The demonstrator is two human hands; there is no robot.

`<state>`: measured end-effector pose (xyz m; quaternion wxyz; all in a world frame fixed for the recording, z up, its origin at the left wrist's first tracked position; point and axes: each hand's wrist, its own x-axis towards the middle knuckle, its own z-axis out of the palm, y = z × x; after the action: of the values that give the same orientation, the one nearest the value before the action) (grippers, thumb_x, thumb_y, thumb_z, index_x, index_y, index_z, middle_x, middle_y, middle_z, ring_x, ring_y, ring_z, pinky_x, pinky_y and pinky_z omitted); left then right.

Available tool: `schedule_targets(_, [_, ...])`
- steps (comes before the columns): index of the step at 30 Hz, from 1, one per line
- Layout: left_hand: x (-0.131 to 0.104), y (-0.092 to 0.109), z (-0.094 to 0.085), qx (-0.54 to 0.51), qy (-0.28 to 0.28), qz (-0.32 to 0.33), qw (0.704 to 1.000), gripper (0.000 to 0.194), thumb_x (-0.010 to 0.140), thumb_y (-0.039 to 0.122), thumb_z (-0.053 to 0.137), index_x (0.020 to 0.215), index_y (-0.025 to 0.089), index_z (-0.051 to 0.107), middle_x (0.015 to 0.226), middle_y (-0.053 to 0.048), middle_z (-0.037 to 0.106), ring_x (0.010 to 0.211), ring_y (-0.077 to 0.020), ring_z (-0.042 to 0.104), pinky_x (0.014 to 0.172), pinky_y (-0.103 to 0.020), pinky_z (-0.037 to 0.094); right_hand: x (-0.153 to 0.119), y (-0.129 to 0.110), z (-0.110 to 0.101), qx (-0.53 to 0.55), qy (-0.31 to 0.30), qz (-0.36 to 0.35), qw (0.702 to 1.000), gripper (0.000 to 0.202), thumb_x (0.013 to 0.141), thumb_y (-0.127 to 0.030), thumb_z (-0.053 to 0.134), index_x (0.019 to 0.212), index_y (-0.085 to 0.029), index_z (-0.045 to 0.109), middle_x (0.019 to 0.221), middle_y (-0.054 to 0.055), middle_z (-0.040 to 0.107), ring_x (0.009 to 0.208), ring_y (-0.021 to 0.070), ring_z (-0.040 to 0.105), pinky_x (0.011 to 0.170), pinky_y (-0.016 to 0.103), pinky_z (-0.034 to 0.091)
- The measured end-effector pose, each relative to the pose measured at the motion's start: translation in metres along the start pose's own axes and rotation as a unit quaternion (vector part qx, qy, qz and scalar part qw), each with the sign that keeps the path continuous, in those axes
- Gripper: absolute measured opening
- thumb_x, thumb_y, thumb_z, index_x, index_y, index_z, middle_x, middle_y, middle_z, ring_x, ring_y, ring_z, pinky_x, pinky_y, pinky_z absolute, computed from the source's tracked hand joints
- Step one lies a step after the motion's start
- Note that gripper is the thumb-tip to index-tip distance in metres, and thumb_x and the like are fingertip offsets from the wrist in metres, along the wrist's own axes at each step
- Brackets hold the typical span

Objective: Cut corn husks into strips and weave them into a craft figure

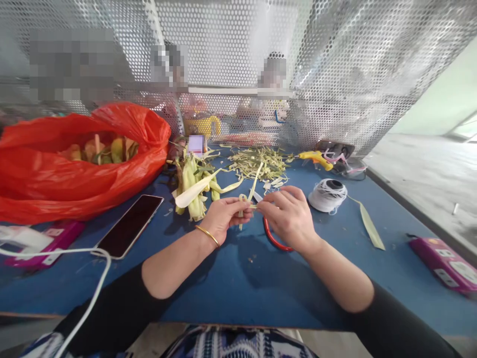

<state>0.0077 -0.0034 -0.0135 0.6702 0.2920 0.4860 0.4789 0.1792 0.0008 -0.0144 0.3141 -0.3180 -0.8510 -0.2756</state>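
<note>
Pale green strips of what looks like corn husk (255, 180) are pinched between my two hands over the blue table. My left hand (225, 218), with a gold bangle at its wrist, grips a small looped part between thumb and fingers. From the right, my right hand (288, 216) closes its fingertips on the strip's other end, close to the left fingertips. Partly hidden below my right hand lies a red-handled pair of scissors (275, 239). A bundle of husks (192, 186) rests just beyond my left hand, with one broad pale piece across it.
A red plastic bag (137, 129) fills the left, behind a phone (130, 226). Husk scraps (257, 163) lie at the back. Rightward are a spool of white thread (328, 196), a yellow glue gun (316, 159) and a purple power strip (445, 263). Perforated metal panels (231, 44) stand behind.
</note>
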Motion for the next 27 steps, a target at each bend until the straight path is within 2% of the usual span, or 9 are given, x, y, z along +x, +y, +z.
schedule_targets(5, [0.002,-0.004,0.000,-0.003,0.018,0.021,1.000,0.004,0.063,0.013,0.074,0.064,0.012,0.070,0.064,-0.004,0.070,0.053,-0.0095,0.062,0.049,-0.018,0.050,-0.002,-0.017,-0.004,-0.005,-0.009,-0.048,0.999,0.026,0.092,-0.011,0.048,0.075,-0.018,0.066,0.063,0.001,0.060,0.061,0.0133,0.048,0.072,0.032,0.035])
schedule_targets(8, [0.003,-0.005,-0.001,-0.004,0.030,0.031,0.999,0.010,0.060,0.018,0.077,0.067,0.013,0.073,0.067,-0.005,0.072,0.052,-0.0085,0.059,0.046,-0.017,0.047,-0.002,-0.026,0.000,0.207,-0.054,0.117,0.970,0.025,0.093,-0.024,0.051,0.076,-0.019,0.068,0.066,0.002,0.062,0.063,0.0135,0.053,0.067,0.030,0.037])
schedule_targets(10, [0.004,-0.004,-0.001,-0.009,0.044,0.044,0.998,0.014,0.057,0.021,0.079,0.067,0.013,0.073,0.067,-0.005,0.072,0.053,-0.0090,0.059,0.045,-0.017,0.045,0.000,-0.027,0.004,0.415,-0.083,0.325,0.846,0.029,0.091,-0.038,0.053,0.075,-0.019,0.068,0.066,0.002,0.061,0.061,0.0131,0.054,0.061,0.028,0.041])
schedule_targets(14, [0.003,-0.003,-0.001,0.000,0.045,0.075,0.996,0.017,0.054,0.025,0.081,0.065,0.014,0.074,0.068,-0.005,0.072,0.055,-0.0095,0.059,0.045,-0.017,0.044,0.004,-0.022,0.011,0.624,-0.048,0.614,0.482,0.031,0.071,-0.046,0.073,0.075,-0.016,0.067,0.061,-0.001,0.059,0.050,0.0100,0.054,0.051,0.025,0.045])
schedule_targets(16, [0.003,-0.004,-0.002,0.011,0.035,0.080,0.996,0.018,0.054,0.026,0.081,0.066,0.014,0.074,0.068,-0.005,0.072,0.055,-0.0092,0.058,0.045,-0.018,0.044,0.006,-0.021,0.012,0.637,-0.006,0.651,0.411,0.032,0.060,-0.041,0.082,0.072,-0.016,0.067,0.062,-0.001,0.059,0.049,0.0089,0.054,0.051,0.024,0.046])
schedule_targets(18, [0.002,-0.005,-0.002,0.028,0.025,0.079,0.996,0.019,0.056,0.028,0.080,0.067,0.014,0.075,0.068,-0.005,0.072,0.055,-0.0092,0.058,0.045,-0.018,0.044,0.007,-0.021,0.012,0.633,0.039,0.651,0.417,0.032,0.056,-0.040,0.083,0.070,-0.017,0.066,0.064,-0.001,0.061,0.050,0.0086,0.054,0.051,0.023,0.046])
schedule_targets(20, [0.002,-0.005,-0.002,0.052,0.018,0.075,0.996,0.018,0.057,0.028,0.080,0.068,0.014,0.075,0.067,-0.005,0.071,0.054,-0.0093,0.057,0.046,-0.018,0.044,0.007,-0.022,0.010,0.615,0.076,0.628,0.471,0.032,0.059,-0.043,0.080,0.073,-0.018,0.066,0.064,-0.001,0.061,0.052,0.0094,0.054,0.051,0.023,0.044])
schedule_targets(23, [0.002,-0.005,-0.002,0.091,0.010,0.073,0.993,0.016,0.058,0.028,0.079,0.065,0.014,0.073,0.065,-0.004,0.070,0.054,-0.0093,0.057,0.046,-0.019,0.043,0.006,-0.021,0.006,0.568,0.083,0.545,0.611,0.028,0.074,-0.048,0.069,0.075,-0.020,0.066,0.062,-0.001,0.058,0.058,0.0115,0.051,0.057,0.025,0.043])
schedule_targets(27, [0.002,-0.004,-0.001,0.099,0.007,0.080,0.992,0.016,0.056,0.024,0.080,0.065,0.015,0.070,0.060,-0.001,0.068,0.052,-0.0096,0.058,0.043,-0.018,0.041,0.005,-0.016,-0.001,0.516,-0.023,0.364,0.775,0.030,0.087,-0.037,0.056,0.063,-0.020,0.059,0.073,0.002,0.057,0.075,0.0146,0.053,0.074,0.029,0.044])
